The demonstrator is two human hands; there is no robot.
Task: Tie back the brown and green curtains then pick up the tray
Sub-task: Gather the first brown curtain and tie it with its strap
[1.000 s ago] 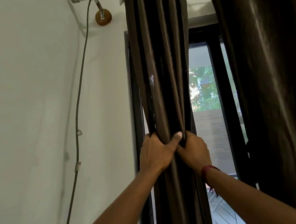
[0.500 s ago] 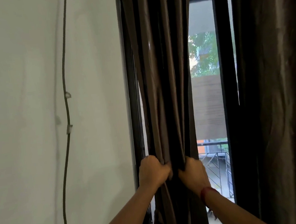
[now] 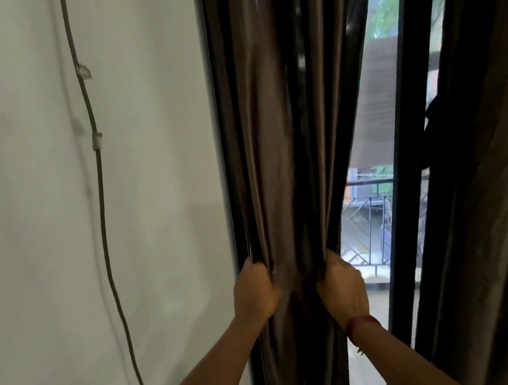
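A brown curtain (image 3: 283, 127) hangs gathered in folds in front of a dark window frame, just right of the white wall. My left hand (image 3: 256, 291) grips the bunched fabric on its left side. My right hand (image 3: 342, 289), with a red band at the wrist, grips the same bunch on its right side. Both hands hold the curtain at about the same height. A second dark curtain panel (image 3: 489, 200) hangs at the right edge. No green curtain or tray is in view.
A grey cable (image 3: 102, 207) runs down the white wall (image 3: 31, 213) on the left, held by small clips. Between the curtains a dark window frame bar (image 3: 400, 178) stands upright, with a balcony railing (image 3: 369, 212) and a building outside.
Both hands have slid down the gathered brown curtain and moved slightly apart. The view has tilted down, so the curtain rod is out of sight.
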